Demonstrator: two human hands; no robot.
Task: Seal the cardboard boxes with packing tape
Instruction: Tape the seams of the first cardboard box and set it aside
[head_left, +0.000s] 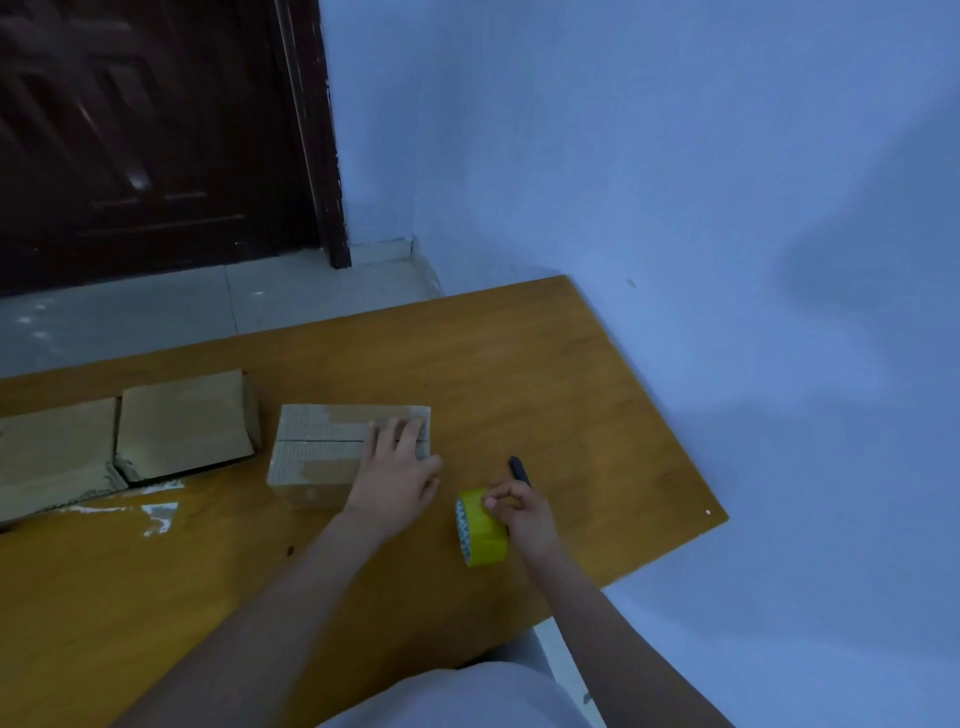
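Cardboard box (332, 447), left of the tape roll (482, 527): my left hand (397, 467) presses flat on its flaps; my right hand (519, 512) pinches the roll. Step 1: locate tape end; next, pull it across the seam.

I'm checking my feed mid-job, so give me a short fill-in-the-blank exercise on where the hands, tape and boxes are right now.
1. The left hand lies flat on top of the ____ nearest the tape.
2. The right hand has its fingers on the roll of tape, whose colour is ____.
3. The dark pen lies on the table just beyond the ____ hand.
4. Counting all cardboard boxes on the table, there are ____.

Missing words: box; yellow; right; three
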